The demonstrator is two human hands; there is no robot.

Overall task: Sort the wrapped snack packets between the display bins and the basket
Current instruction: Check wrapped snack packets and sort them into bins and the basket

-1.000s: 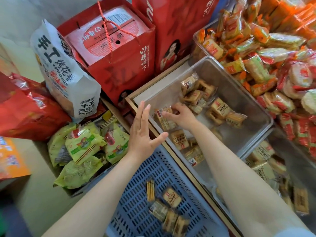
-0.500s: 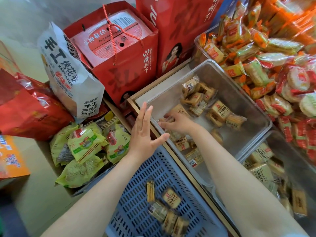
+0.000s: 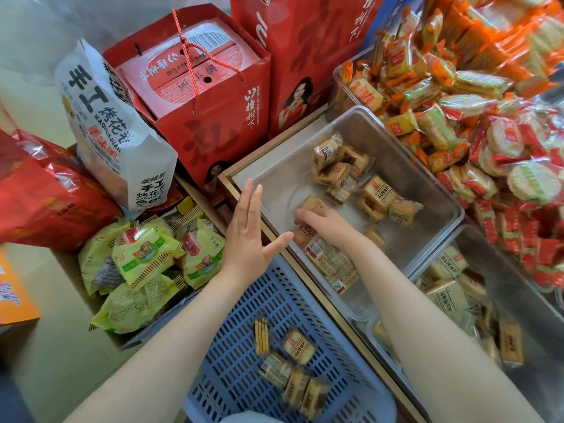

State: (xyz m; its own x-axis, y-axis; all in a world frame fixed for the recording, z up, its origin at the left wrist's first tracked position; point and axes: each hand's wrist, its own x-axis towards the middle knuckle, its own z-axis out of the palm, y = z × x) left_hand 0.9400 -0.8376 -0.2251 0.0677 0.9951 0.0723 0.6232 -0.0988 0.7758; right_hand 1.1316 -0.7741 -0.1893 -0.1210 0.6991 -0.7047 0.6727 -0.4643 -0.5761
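A tan wrapped snack packet (image 3: pixel 311 203) lies on the floor of the clear display bin (image 3: pixel 433 190), just under the fingertips of the right hand (image 3: pixel 328 222). That hand reaches in palm down with its fingers curled onto the packet; whether they pinch it or only rest on it cannot be told. More tan packets (image 3: pixel 360 181) lie loose at about one o'clock from the hand, and a few more (image 3: pixel 331 264) lie at six o'clock under the forearm. The left hand (image 3: pixel 248 239) hovers at nine o'clock from the right one, over the bin's near corner, flat and empty, fingers straight and close together with the thumb spread wide toward the bin. At six o'clock from it sits the blue slotted basket (image 3: pixel 244 355), holding several tan packets (image 3: pixel 297 349) (some blurred). At three o'clock of the bin, orange and red packets (image 3: pixel 457 123) are heaped. Green packets (image 3: pixel 143 257) fill a box at nine o'clock.
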